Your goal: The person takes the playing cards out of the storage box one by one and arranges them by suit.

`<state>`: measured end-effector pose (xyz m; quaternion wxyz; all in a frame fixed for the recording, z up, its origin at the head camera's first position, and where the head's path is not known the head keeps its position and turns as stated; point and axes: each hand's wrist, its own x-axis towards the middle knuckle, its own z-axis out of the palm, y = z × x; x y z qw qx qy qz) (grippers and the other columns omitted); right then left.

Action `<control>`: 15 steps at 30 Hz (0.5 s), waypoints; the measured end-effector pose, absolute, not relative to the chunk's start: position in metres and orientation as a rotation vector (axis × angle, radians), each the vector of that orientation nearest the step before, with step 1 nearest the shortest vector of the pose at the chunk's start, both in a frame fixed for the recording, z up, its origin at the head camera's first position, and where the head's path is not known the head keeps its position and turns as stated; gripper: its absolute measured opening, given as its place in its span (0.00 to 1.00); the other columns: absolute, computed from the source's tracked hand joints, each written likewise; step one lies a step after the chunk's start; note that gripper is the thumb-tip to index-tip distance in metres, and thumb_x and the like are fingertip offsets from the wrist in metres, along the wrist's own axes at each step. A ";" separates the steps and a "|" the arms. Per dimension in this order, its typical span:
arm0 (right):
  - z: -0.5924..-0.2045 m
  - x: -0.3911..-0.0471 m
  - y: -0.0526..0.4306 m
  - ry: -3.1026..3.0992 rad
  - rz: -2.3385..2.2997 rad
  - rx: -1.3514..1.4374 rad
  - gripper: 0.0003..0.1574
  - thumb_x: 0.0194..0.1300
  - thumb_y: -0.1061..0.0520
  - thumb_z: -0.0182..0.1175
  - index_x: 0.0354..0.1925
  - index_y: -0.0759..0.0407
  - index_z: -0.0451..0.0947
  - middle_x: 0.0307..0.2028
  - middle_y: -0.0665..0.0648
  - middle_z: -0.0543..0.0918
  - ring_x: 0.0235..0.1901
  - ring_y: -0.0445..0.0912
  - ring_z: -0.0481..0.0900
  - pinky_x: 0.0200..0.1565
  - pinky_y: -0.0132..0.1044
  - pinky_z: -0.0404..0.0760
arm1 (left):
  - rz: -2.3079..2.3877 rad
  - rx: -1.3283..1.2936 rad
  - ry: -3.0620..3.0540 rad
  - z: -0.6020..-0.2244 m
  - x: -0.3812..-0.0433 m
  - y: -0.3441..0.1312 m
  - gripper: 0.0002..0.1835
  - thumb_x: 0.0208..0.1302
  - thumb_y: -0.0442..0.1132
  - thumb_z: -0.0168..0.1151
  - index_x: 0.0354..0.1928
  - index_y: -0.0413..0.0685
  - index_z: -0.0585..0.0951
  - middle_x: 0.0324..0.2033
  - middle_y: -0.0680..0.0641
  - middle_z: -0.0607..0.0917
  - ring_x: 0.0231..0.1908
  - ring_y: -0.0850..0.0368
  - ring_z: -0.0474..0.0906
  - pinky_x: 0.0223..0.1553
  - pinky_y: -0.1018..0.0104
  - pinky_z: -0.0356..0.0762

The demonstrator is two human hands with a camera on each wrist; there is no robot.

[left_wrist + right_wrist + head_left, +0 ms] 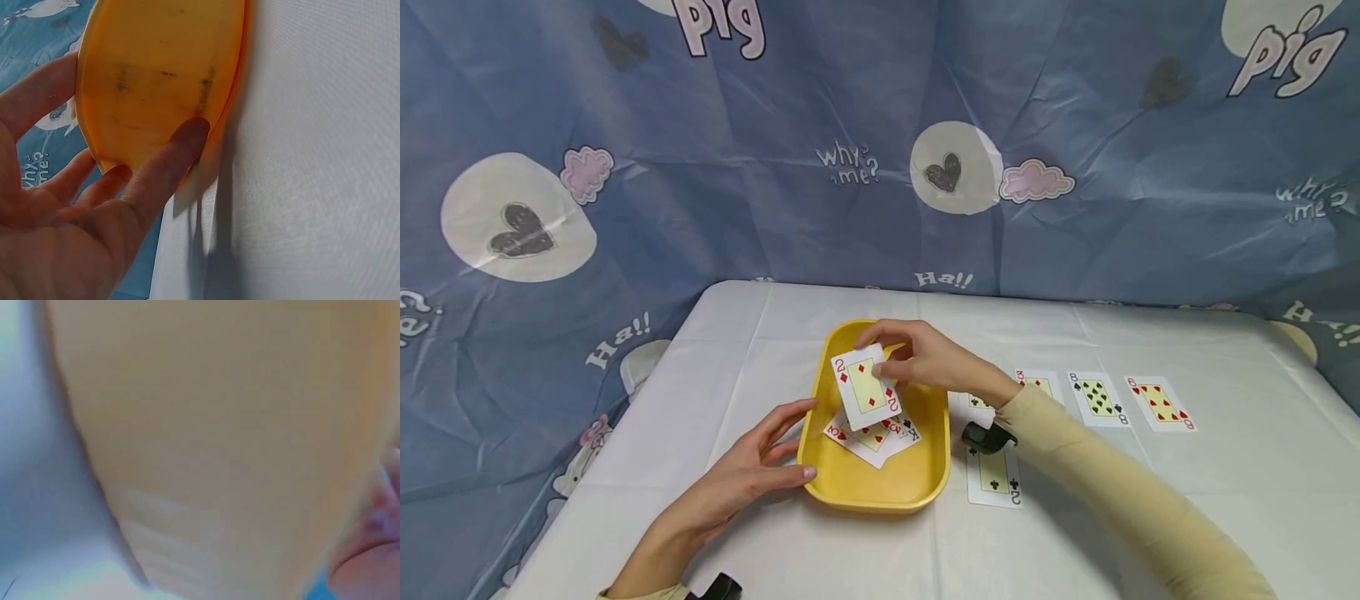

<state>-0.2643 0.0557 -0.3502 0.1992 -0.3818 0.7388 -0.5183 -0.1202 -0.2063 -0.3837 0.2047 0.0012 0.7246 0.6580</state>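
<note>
My right hand (pixel 925 354) pinches a two of diamonds playing card (pixel 865 387) between thumb and fingers, face up, over the yellow tray (pixel 876 492). Beneath that card, several overlapping face-up cards (pixel 876 450) lie in the tray, partly covered; one shows a K in its corner. My left hand (pixel 741 475) is at the tray's left side, thumb and fingers spread. In the left wrist view the thumb (pixel 169 159) touches the tray's outer wall (pixel 162 56), with other fingertips at its edge. A blurred tan surface fills most of the right wrist view, with part of the hand (pixel 369 550) at right.
Right of the tray on the white-covered table (pixel 1225 517) lie a two of clubs (pixel 995 483), another clubs card (pixel 976 407) half under the wrist, a red card (pixel 1037 379), an eight of spades (pixel 1097 400) and a hearts card (pixel 1159 404). A blue printed cloth (pixel 850 225) hangs behind.
</note>
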 end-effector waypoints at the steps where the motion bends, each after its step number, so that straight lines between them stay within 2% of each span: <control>1: -0.348 -0.261 0.061 2.082 -1.475 -1.039 0.21 0.66 0.65 0.63 0.57 0.55 0.76 0.47 0.56 0.82 0.35 0.53 0.83 0.34 0.57 0.82 | 1.837 0.008 2.017 -0.384 -0.120 -0.206 0.41 0.56 0.38 0.74 0.70 0.64 0.65 0.74 0.52 0.53 0.67 0.42 0.63 0.56 0.50 0.74; 7: -0.342 -0.241 0.100 2.186 -1.651 -0.892 0.23 0.68 0.66 0.60 0.60 0.56 0.73 0.53 0.59 0.78 0.35 0.55 0.83 0.32 0.49 0.84 | 1.837 0.038 2.019 -0.383 -0.120 -0.206 0.42 0.57 0.37 0.73 0.71 0.63 0.64 0.74 0.52 0.53 0.67 0.42 0.63 0.56 0.52 0.73; 11: -0.341 -0.227 0.129 2.225 -1.714 -0.824 0.23 0.68 0.68 0.58 0.60 0.58 0.71 0.55 0.62 0.76 0.38 0.56 0.83 0.33 0.48 0.84 | 1.833 0.033 2.020 -0.382 -0.120 -0.207 0.41 0.57 0.37 0.73 0.71 0.63 0.64 0.74 0.52 0.52 0.67 0.43 0.63 0.55 0.53 0.74; 15: -0.341 -0.213 0.160 2.292 -1.654 -0.748 0.25 0.66 0.69 0.60 0.60 0.58 0.71 0.56 0.62 0.75 0.36 0.55 0.82 0.33 0.48 0.84 | 1.830 0.033 2.016 -0.383 -0.120 -0.207 0.41 0.57 0.38 0.73 0.71 0.63 0.64 0.74 0.52 0.52 0.67 0.44 0.63 0.54 0.54 0.75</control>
